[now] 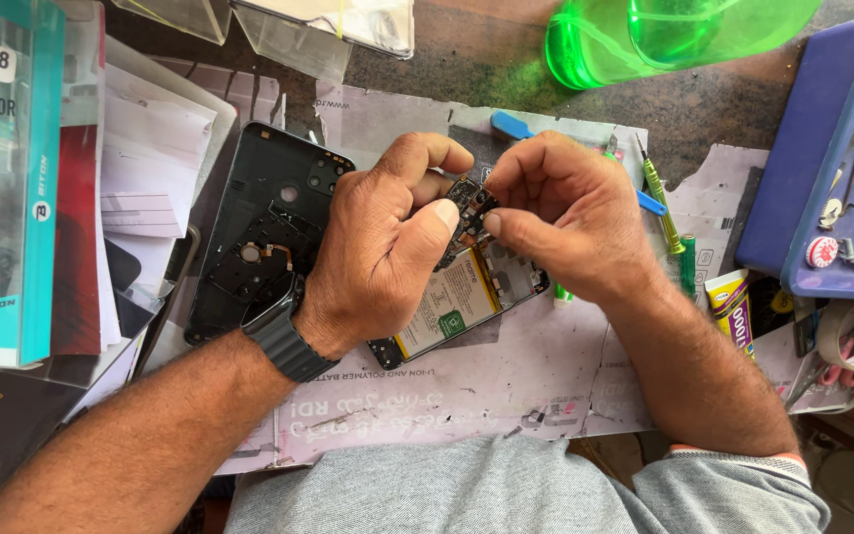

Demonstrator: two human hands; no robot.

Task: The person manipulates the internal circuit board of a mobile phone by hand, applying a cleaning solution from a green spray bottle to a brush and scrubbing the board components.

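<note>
Board (469, 198), small and dark, lifted just above the opened phone (457, 302) mid-bench, so as to stay clear of the battery (447, 302). Pinched from both sides: left hand (383, 252) thumb and forefinger on its left edge, right hand (565, 213) fingers pressed on its right. Back cover (264, 227) parked left, screwdriver (662, 203) right.

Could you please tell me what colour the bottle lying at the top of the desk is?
The bottle is translucent bright green, seen in the head view.
</note>
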